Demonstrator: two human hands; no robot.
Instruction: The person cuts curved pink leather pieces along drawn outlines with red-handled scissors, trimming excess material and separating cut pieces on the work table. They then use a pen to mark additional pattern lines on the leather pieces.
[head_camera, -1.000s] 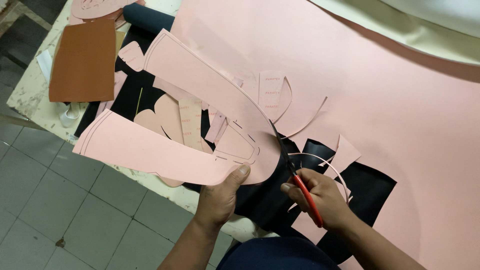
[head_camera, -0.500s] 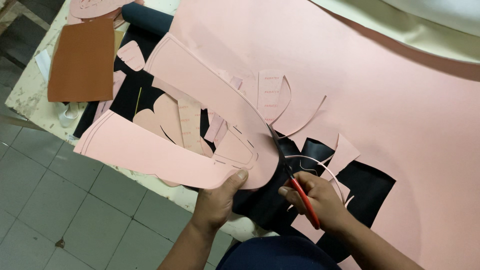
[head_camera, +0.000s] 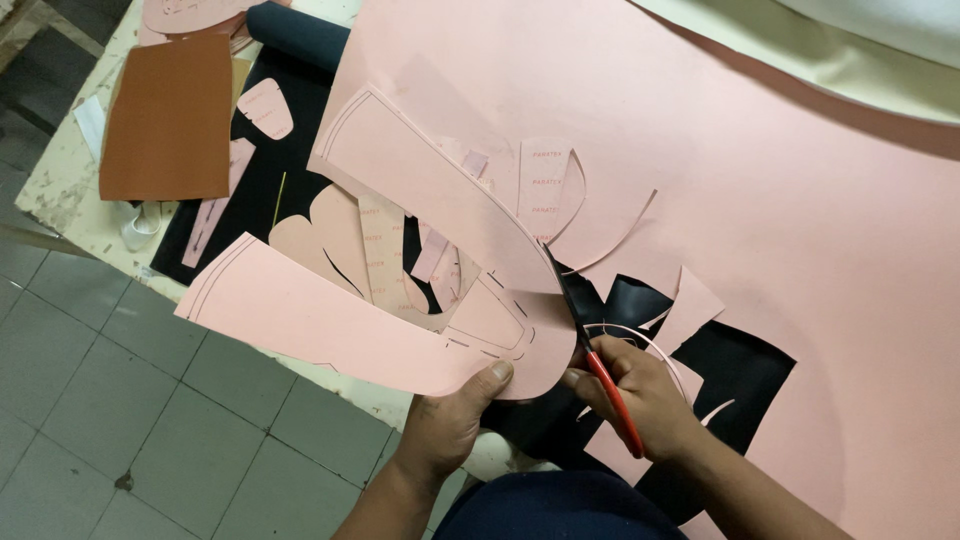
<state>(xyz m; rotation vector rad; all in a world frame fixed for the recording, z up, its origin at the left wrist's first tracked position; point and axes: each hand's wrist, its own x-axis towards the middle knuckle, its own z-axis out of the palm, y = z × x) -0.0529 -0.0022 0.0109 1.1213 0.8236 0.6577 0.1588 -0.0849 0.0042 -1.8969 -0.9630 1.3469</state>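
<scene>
My left hand pinches the near edge of a large curved pink pattern piece with drawn outlines, holding it up over the table edge. My right hand grips red-handled scissors; their dark blades point away from me and cut along the piece's right edge, where it joins the big pink sheet. Thin curled pink offcuts lie by the right hand on black material.
A brown leather sheet lies at the table's far left, next to a dark roll. Small pink cut shapes rest on black material. A cream sheet covers the back right. Grey floor tiles lie to the left below.
The scissors have advanced along the cut line, away from me. The pink piece has shifted slightly as my left hand holds it.
</scene>
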